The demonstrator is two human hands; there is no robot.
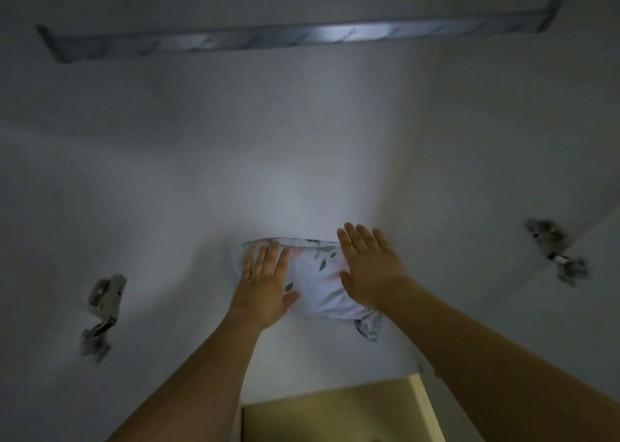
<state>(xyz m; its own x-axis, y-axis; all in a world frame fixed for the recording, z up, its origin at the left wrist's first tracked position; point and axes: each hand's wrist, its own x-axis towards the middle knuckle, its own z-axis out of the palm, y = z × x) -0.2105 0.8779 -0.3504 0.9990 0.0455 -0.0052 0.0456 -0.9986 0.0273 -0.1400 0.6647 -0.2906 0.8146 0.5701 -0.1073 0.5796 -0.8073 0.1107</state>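
A folded cloth bundle (317, 285), white with a faint pattern of leaves and pink flowers, lies inside a white cabinet compartment (302, 156). My left hand (265, 285) lies flat on its left part with straight fingers. My right hand (369, 267) presses flat on its right part, fingers straight and reaching past the cloth's far edge. A loose corner of the cloth sticks out below my right wrist.
A metal rail (302, 37) runs across the compartment's far top. Door hinges sit on the left wall (100, 310) and the right wall (557, 250). A beige panel (335, 414) lies below the compartment's front edge.
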